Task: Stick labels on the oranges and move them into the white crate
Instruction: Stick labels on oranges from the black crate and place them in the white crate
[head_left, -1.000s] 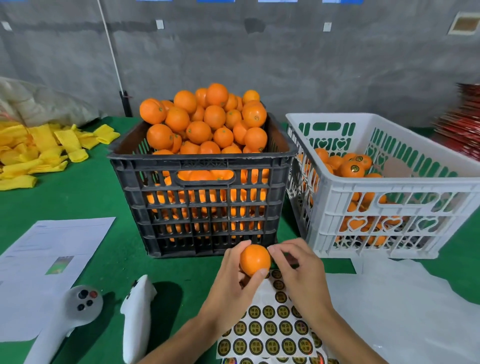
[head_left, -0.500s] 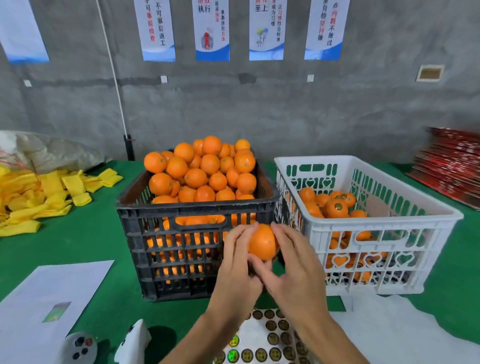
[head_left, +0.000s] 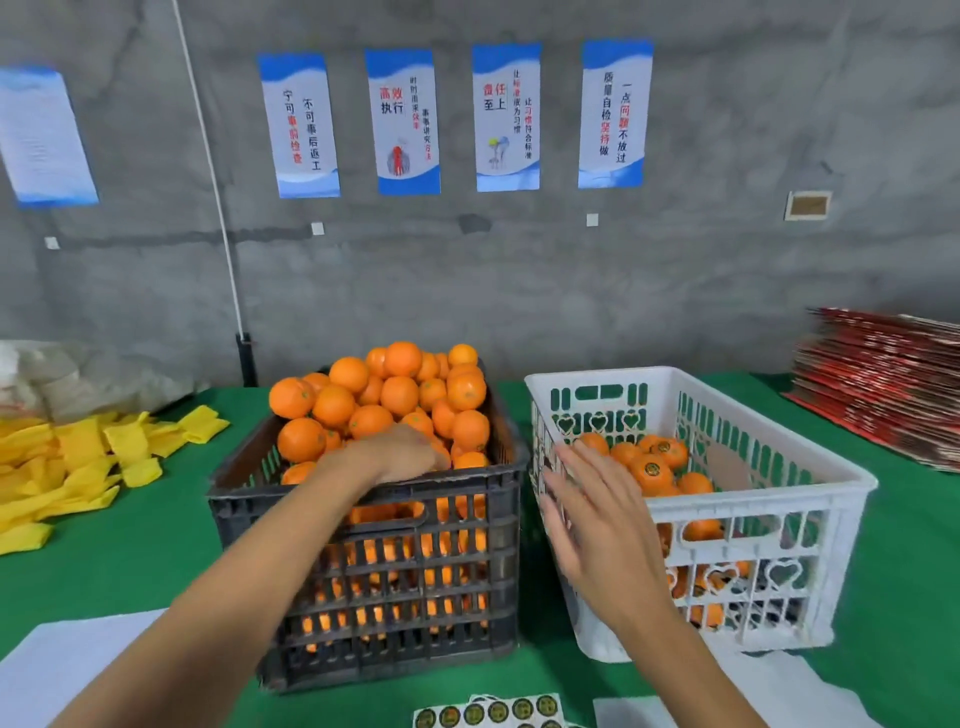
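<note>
Head camera is looking down at a green table (head_left: 156, 561) with two crates sitting side by side. Far to the left, a heap of yellow foam sleeves (head_left: 78, 467) is lying on the table, and a white paper (head_left: 67, 670) is lying at the near left corner. Next comes the black crate (head_left: 395, 587), which is holding a tall pile of oranges (head_left: 384, 400). The left hand (head_left: 400, 452) is reaching over the near rim of the black crate and is resting on top of the pile. Its fingers are curling down onto the fruit, but I cannot tell if it is gripping one. At the near edge, a sheet of round labels (head_left: 493, 712) is peeking into view in front of the crates. The right hand (head_left: 597, 514) is hanging in the air over the near left corner of the white crate (head_left: 769, 519). Its fingers are spreading out flat and it is holding nothing. It is looking a little blurry. Inside the white crate, more oranges are sitting in a low layer, and one orange with a label (head_left: 649, 470) is lying on top, just past the right hand's fingertips. Far to the right, a stack of red cardboard (head_left: 883, 379) is lying on the table. On the grey wall behind, four blue and white posters (head_left: 506, 117) are hanging in a row.
</note>
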